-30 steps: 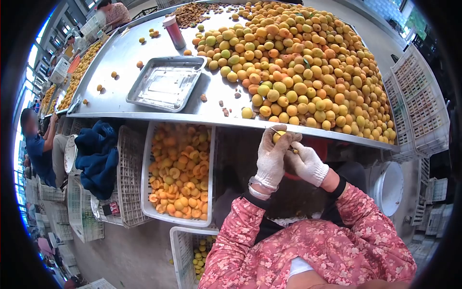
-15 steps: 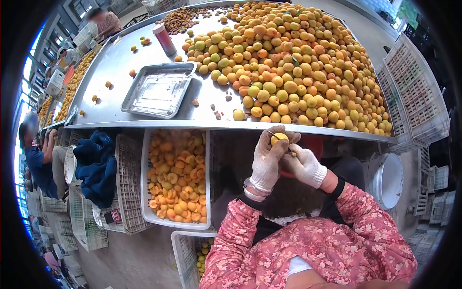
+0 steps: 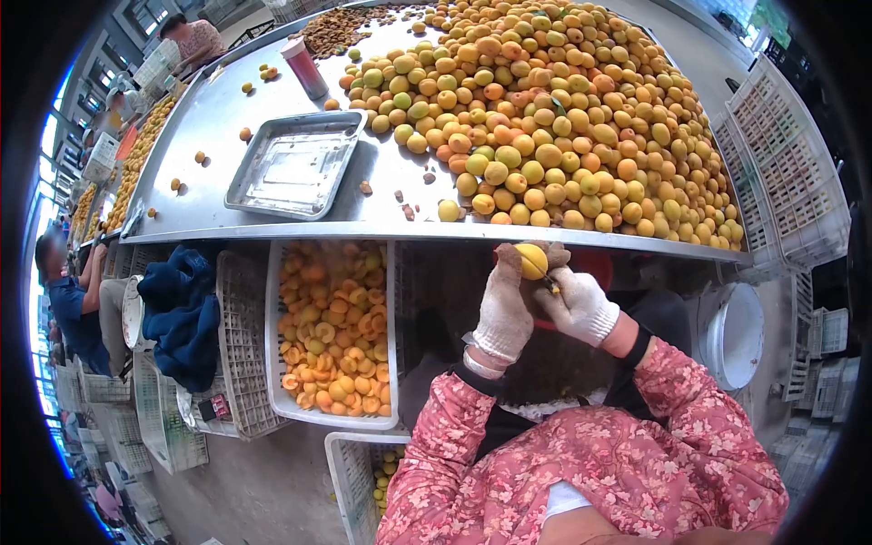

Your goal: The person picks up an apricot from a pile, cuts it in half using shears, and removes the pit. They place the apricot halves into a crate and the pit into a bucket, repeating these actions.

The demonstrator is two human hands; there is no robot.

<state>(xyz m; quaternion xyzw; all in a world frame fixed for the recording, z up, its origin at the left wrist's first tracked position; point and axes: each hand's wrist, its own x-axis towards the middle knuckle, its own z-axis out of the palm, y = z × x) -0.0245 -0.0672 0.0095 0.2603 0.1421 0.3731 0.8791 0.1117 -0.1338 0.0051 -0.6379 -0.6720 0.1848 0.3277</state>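
Note:
Just in front of the table edge, my left hand, in a stained white glove, is closed round a yellow apricot. My right hand, gloved too, is closed on a small knife, its thin dark blade against the fruit. Much of the knife handle is hidden by the fingers. Beyond my hands a large heap of apricots lies on the metal table. Left of my hands, a white crate holds halved orange apricots.
A metal tray and a red cup stand on the table. Crates and a white bucket are at right. Dark blue cloth hangs over a crate at left. A seated co-worker is at far left.
Both hands have turned slightly around the apricot, and more of the fruit now shows above the left fingers. The knife blade has shifted to the fruit's right side.

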